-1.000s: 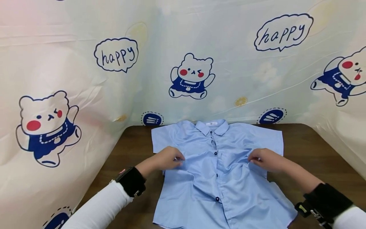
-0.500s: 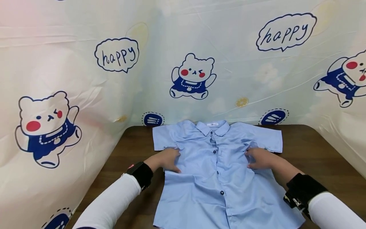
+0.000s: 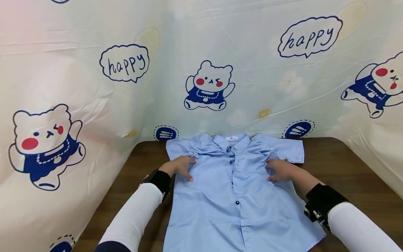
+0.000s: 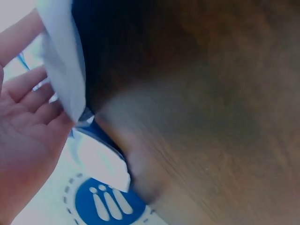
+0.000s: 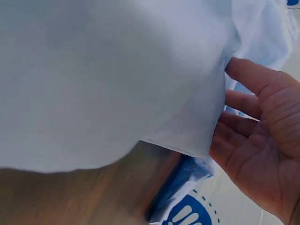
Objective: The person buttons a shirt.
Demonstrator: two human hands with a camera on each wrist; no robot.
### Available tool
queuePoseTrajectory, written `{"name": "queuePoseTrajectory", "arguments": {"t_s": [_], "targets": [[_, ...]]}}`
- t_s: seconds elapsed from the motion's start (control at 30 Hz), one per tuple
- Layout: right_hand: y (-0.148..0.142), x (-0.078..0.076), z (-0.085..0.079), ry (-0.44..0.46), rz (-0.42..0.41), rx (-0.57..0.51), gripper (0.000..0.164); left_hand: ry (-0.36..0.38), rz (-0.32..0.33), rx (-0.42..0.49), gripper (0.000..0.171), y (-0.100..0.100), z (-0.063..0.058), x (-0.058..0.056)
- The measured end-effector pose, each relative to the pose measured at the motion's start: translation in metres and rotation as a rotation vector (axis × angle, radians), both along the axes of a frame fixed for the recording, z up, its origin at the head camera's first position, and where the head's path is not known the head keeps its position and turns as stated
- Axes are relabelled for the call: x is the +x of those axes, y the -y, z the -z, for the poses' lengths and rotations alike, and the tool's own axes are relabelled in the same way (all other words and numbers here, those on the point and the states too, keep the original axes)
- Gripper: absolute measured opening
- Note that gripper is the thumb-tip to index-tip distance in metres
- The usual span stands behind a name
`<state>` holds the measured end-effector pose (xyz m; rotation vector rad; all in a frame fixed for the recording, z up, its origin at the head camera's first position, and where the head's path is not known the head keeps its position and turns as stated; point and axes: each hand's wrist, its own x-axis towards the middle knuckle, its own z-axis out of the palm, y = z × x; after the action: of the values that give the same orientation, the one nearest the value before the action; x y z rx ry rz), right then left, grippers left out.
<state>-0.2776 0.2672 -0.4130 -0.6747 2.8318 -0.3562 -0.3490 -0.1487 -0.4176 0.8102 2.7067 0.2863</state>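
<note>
A light blue short-sleeved shirt (image 3: 211,196) lies front up, its collar (image 3: 232,141) at the table's far edge and dark buttons down the middle. Against its left side, just below the sleeve, my left hand (image 3: 182,166) touches the cloth with thumb and fingers spread apart. My right hand (image 3: 280,170) does likewise on the opposite side. In the left wrist view, the fingertips of the left hand (image 4: 33,112) are partly hidden by the shirt's edge. The right wrist view has the right hand's thumb (image 5: 251,72) on the cloth edge, with fingertips behind it.
The brown wooden table (image 3: 333,161) shows on both sides of the shirt. A pale curtain (image 3: 252,70) printed with bears and "happy" bubbles stands right behind and beside the table.
Both hands have gone from bunched fingers over the shirt front to spread fingers at its sides, slightly farther away. The front looks smoother, while the sleeves and shoulders have become more rumpled.
</note>
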Motion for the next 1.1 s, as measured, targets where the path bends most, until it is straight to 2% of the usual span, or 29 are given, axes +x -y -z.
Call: {"name": "queuePoseTrajectory", "arguments": {"t_s": [0.07,0.2,0.27,0.33,0.4,0.5,0.6,0.83,1.1], "targets": [[0.0,0.003,-0.003,-0.046,-0.008,-0.034,0.037,-0.067,0.025,0.005,0.068,-0.001,-0.001,0.008],[-0.003,0.011,-0.008,-0.124,-0.06,-0.118,0.02,-0.24,0.126,0.012,0.051,0.0,-0.003,0.031],[-0.006,0.015,-0.007,-0.12,-0.087,-0.13,0.019,-0.314,0.163,0.022,0.048,0.002,-0.002,0.04],[-0.009,0.019,-0.004,-0.1,-0.103,-0.118,0.026,-0.345,0.168,0.045,0.05,0.006,0.0,0.047],[-0.013,0.021,-0.001,-0.075,-0.099,-0.1,0.036,-0.326,0.156,0.088,0.052,0.011,0.002,0.05],[-0.02,0.024,0.004,-0.054,-0.081,-0.072,0.051,-0.235,0.132,0.127,0.061,0.017,0.006,0.049],[-0.025,0.027,0.005,-0.049,-0.07,-0.061,0.058,-0.16,0.125,0.136,0.071,0.021,0.008,0.045],[-0.027,0.032,0.002,-0.021,-0.056,-0.04,0.062,-0.114,0.19,0.09,0.082,0.026,0.008,0.043],[-0.026,0.039,0.0,0.007,-0.061,-0.036,0.063,-0.047,0.148,0.02,0.103,0.026,0.005,0.048]]}}
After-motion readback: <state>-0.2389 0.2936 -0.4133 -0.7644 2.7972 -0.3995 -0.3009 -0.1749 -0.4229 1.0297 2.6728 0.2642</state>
